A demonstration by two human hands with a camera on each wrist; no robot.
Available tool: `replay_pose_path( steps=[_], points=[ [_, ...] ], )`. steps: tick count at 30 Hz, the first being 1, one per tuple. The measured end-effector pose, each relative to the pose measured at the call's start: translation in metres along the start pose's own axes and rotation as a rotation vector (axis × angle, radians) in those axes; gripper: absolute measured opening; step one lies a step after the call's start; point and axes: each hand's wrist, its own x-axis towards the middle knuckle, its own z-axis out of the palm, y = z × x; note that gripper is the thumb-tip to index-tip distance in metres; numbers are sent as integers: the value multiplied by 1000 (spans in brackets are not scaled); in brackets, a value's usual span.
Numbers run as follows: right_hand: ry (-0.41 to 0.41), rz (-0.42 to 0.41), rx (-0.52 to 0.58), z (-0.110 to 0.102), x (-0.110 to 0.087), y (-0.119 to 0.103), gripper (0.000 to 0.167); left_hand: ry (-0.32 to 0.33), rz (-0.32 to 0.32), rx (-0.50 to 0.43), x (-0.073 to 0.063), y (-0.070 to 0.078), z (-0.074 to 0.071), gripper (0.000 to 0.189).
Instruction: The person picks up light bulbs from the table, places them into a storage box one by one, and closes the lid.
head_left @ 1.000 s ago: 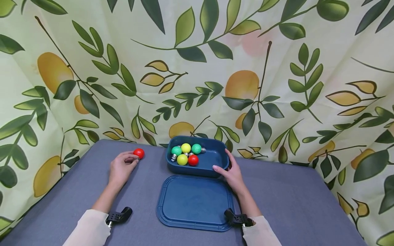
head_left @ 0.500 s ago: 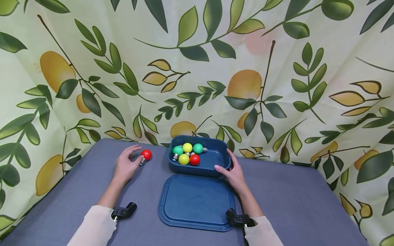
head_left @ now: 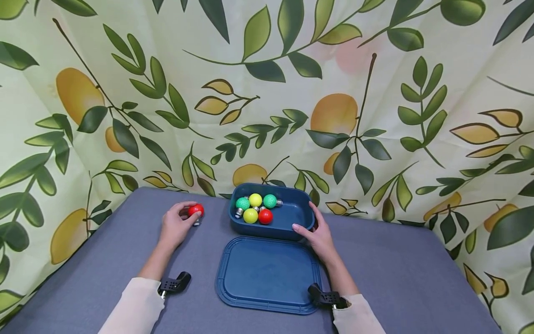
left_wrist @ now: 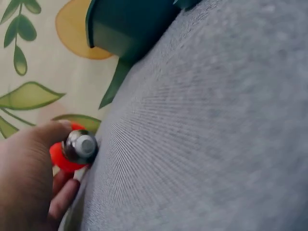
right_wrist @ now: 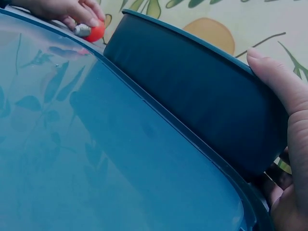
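My left hand (head_left: 176,224) pinches a red light bulb (head_left: 196,210) between thumb and fingers at the left of the table. In the left wrist view, the bulb's metal screw base (left_wrist: 83,147) points toward the camera, close to the cloth. My right hand (head_left: 318,239) grips the right end of a dark blue box (head_left: 271,231), its thumb at the rim (right_wrist: 262,57). Inside the box's left half lie several bulbs: green (head_left: 242,203), yellow (head_left: 251,215) and another red one (head_left: 265,216). The right half of the box floor is bare.
A flat blue lid (head_left: 269,276) lies on the grey cloth-covered table (head_left: 388,278), just in front of the box. Behind the table hangs a curtain (head_left: 267,93) printed with leaves and fruit.
My left hand lets go of the red bulb, leaving it standing apart with its base showing, then closes its fingers on it again. The right hand stays on the box.
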Motion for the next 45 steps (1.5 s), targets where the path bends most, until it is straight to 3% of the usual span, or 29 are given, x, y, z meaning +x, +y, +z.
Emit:
replay_pose_path(
  steps=[2,5,12,18,23,34,45],
  points=[
    [-3,-1,3,0,0,0,89,14,-29,11,-1,2,-1,37],
    [-2,-5,11,-1,0,1,88,3,-4,32,-2,6,-2,41],
    [10,-5,-1,-2,-4,1,89,-171,179,-20,2,4,-1,52],
    [3,-7,3,1,-2,2,88,-234,275,129,-3,1,-4,38],
    [1,0,8,3,-2,3,88,-206,285,255,-5,0,-3,33],
    [4,-8,-1,1,-3,2,89,-59,348,420,-5,1,-4,31],
    [0,-17,-14,1,-1,1,88,-137,462,555,-8,12,-5,31]
  ],
)
